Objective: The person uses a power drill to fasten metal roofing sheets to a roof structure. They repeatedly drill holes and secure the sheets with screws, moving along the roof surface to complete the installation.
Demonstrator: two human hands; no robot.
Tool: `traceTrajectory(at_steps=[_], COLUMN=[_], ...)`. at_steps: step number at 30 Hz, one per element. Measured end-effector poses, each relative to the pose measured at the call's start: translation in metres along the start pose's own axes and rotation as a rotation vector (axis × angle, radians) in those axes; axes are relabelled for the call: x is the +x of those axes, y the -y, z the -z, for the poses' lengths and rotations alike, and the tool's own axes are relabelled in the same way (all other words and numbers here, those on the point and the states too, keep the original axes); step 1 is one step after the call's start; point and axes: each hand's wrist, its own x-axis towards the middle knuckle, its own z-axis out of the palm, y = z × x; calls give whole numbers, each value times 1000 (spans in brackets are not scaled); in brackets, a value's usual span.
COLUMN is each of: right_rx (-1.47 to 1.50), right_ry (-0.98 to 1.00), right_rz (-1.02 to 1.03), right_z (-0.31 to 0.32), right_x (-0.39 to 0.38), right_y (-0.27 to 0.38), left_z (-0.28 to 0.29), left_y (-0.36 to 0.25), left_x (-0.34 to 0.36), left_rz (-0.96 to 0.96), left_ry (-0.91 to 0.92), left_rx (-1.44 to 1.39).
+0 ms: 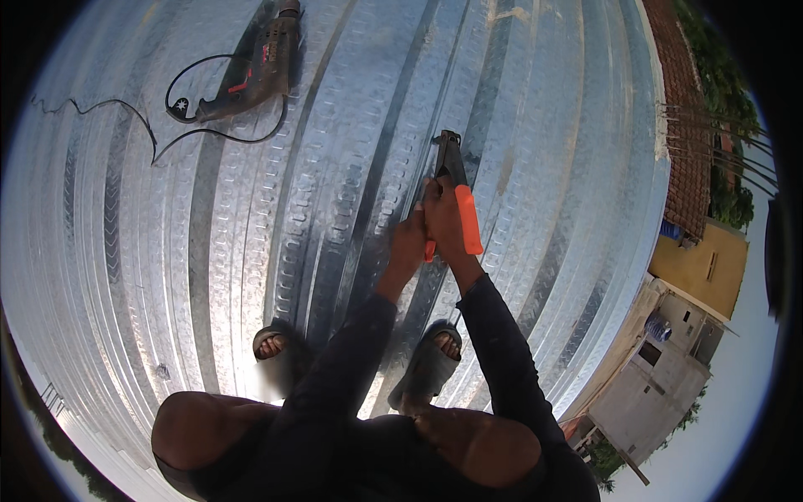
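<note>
A black hand tool with orange handles points away from me along a rib of the corrugated metal sheeting. My right hand grips it, fingers curled round the black body beside the long orange handle. My left hand is closed at the tool's left side by the other orange handle, thumb and fingers against it. The tool's tip rests at the rib; what it touches there is too small to make out.
A power drill lies at upper left with a looping black cord. My sandalled feet are on the sheeting below my hands. The sheeting's edge runs down the right, beside tiled roofs, rebar, trees and concrete buildings beyond.
</note>
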Motion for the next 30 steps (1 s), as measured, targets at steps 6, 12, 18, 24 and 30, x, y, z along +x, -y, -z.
traceTrajectory(at_steps=[6, 12, 18, 24, 30], right_rx=[218, 778, -334, -222, 138], right_ry=[-8, 101, 184, 2, 113], right_rz=[0, -532, -108, -164, -456], right_z=[37, 145, 105, 59, 35], right_x=[4, -18, -10, -23, -22], right_y=[-38, 27, 56, 45, 2], left_z=[-28, -16, -14, -7, -18], left_y=[11, 18, 22, 34, 43], left_x=[-11, -8, -8, 1, -2], left_rz=[52, 53, 48, 44, -162], left_ry=[226, 100, 95, 48, 100], left_rx=[-86, 152, 237, 146, -21])
